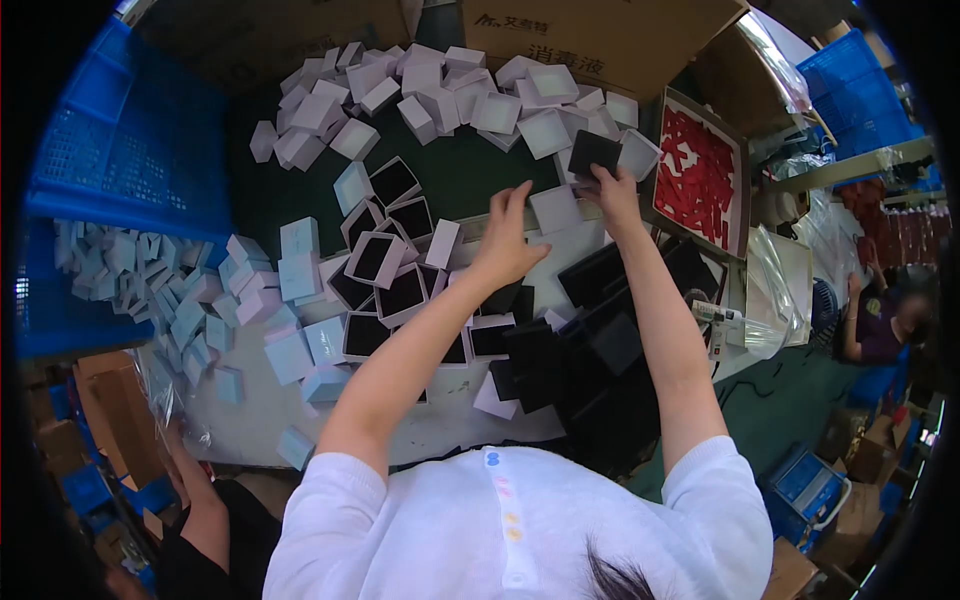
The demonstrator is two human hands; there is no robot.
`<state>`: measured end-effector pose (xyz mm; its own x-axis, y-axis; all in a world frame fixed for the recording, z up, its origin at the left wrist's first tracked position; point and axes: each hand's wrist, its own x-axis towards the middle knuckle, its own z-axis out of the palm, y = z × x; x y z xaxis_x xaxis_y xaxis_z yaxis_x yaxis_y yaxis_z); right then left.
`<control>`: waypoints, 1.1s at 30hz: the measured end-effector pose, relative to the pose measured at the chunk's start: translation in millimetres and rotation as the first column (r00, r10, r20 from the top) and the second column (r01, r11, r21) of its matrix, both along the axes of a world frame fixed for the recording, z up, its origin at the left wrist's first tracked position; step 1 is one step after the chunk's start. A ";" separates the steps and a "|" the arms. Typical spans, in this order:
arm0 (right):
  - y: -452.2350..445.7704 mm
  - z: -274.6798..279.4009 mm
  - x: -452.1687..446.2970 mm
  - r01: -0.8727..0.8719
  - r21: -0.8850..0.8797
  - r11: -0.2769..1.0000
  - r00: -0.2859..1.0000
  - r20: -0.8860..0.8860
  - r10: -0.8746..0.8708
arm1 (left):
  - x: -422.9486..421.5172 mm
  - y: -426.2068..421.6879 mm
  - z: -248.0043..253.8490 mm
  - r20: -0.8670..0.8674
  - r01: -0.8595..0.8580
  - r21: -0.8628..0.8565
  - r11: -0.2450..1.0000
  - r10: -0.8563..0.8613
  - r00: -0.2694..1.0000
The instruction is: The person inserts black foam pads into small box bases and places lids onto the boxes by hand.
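Note:
My right hand (615, 195) is closed on a flat black insert (593, 153), held over small white boxes at the far side of the table. My left hand (508, 245) hovers over the middle of the table, fingers apart, holding nothing. Between my hands lies a white box (555, 210). Left of my left hand is a group of open white boxes with black inside, such as one box (376, 260). Below my hands is a dark heap of black inserts (590, 350), partly behind my right forearm.
White boxes (440, 85) are piled along the back before a cardboard carton (600, 40). A tray of red pieces (697, 175) stands at right. Blue crates (130, 150) and more boxes are at left. Other people's arms (205, 510) show at lower left and far right.

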<state>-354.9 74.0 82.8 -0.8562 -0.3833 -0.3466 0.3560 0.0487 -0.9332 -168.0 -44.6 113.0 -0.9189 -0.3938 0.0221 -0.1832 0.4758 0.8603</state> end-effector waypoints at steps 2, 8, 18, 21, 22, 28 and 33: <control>12.5 1.5 -7.2 0.072 -0.009 0.997 0.983 -0.168 -0.072 | -26.7 12.6 -15.1 0.087 0.009 -0.016 1.000 -0.007 0.996; 58.8 54.5 17.9 -0.022 0.302 0.953 0.707 -0.669 0.229 | -62.9 2.8 -110.1 0.232 -0.010 -0.401 0.916 0.112 0.966; 34.6 57.3 85.9 -0.447 0.608 0.656 0.121 -0.685 0.718 | -4.9 1.4 15.3 -0.162 0.158 0.049 0.986 -0.148 0.976; 25.7 62.0 99.1 -0.567 0.411 0.714 0.267 -0.728 0.632 | 12.7 -5.3 33.5 -0.216 0.145 0.115 0.983 -0.117 0.969; 19.8 65.9 104.1 -0.572 0.410 0.710 0.263 -0.728 0.633 | 16.9 -6.5 35.6 -0.269 0.125 0.103 0.987 -0.093 0.959; -22.3 49.7 105.2 -0.528 -0.073 0.846 0.763 -0.478 0.434 | 59.3 -41.0 53.4 0.071 -0.290 0.632 0.719 0.319 0.945; -30.9 -3.0 128.2 -0.465 0.737 0.490 0.303 -0.388 0.870 | 103.2 -95.6 81.7 0.190 -0.153 0.173 0.973 0.119 0.975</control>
<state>-226.7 43.1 79.8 -0.3692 -0.9184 -0.1421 -0.6910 0.3735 -0.6188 -64.9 -140.1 194.8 -0.8389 -0.4972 -0.2213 -0.3925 0.2711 0.8789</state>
